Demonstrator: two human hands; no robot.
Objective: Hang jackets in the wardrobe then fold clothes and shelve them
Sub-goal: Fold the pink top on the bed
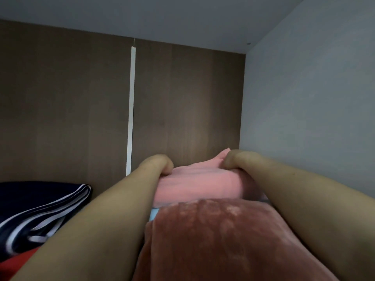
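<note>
Your left hand (pixel 160 165) and right hand (pixel 236 160) are both deep inside the wardrobe compartment, fingers curled down over the far end of a folded pink garment (pixel 194 181). Each hand grips one side of it, the left at the left edge, the right at the right edge where a small corner of cloth sticks up just behind your knuckles. The fingertips themselves are hidden by the fabric, so how far they tuck under cannot be seen.

The pink garment lies on the shelf, toward the right side, close to the grey side wall (pixel 308 110) and short of the brown back panel (pixel 182 110). A rust-coloured plush piece (pixel 213 240) lies in front of it, between your forearms, and overlaps its near edge.

This looks like the shelving step: the folded piece is being set in place. The next move most likely calls for pressing it flat and square, then loosening both hands and drawing them back without dragging the fold open.

To the left, a folded navy garment with white stripes (pixel 40 207) sits apart from the pink one, with something red (pixel 18 264) below it at the picture's edge. The plush piece is the main hindrance; your arms run along both sides of it, and pulling back could snag it.
</note>
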